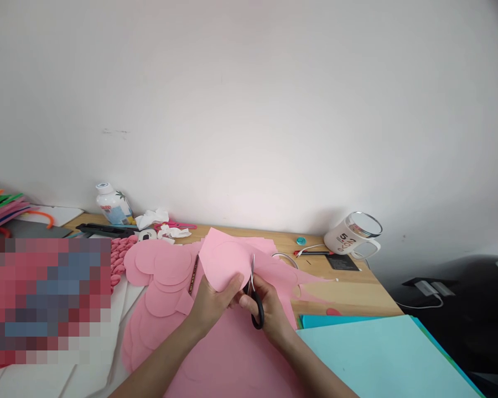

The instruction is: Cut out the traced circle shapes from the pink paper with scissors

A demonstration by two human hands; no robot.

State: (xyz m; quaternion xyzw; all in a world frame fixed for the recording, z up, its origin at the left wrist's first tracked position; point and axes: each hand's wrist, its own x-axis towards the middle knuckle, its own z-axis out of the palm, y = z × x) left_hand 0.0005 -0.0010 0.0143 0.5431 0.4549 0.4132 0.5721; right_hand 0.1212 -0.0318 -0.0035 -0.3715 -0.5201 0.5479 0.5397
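While left grip (216, 300) pinches pink sheet (227, 258) at lower edge, right grip (270, 307) holds scissors (257, 310).

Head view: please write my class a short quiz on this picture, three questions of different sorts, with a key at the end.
1. Which hand has its fingers at the handles of the scissors?
2. True or false: the mug is to the right of the bottle, as the camera sees them.
3. Fill in the missing word: the left hand holds a piece of ____ paper.

Key: 1. The right hand. 2. True. 3. Pink.
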